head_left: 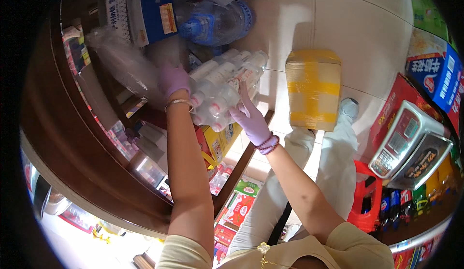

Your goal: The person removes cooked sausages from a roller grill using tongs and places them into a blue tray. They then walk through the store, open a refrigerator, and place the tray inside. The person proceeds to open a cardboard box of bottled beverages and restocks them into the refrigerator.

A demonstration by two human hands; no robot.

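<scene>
The shrink-wrapped pack of small white plastic bottles with pink caps point(220, 92) sits tilted at the front edge of a dark wooden shelf unit point(87, 172), held between both hands in the middle of the view. Nearest, a pale pair of trousers and a grey shoe point(349, 108) stand on the cream tiled floor point(357, 32), with red and green cartons point(239, 206) stacked low beside the shelf. The right hand in a lilac glove point(251, 119) lies flat along the near right side of the pack, fingers spread and pressed to the wrap, seemingly to steady the load. The left hand in a lilac glove point(174, 81) is curled against the pack's far left end, but whether its fingers close on the wrap I cannot tell. To the right stands a grey weighing scale with a keypad point(411, 145) above a red plastic crate point(365, 201). Farther off, a brown cardboard box bound in yellow tape point(313, 87) rests on the floor, and beyond the pack lie a clear water bottle with a blue label point(217, 22) and a blue and white carton point(145, 10)
</scene>
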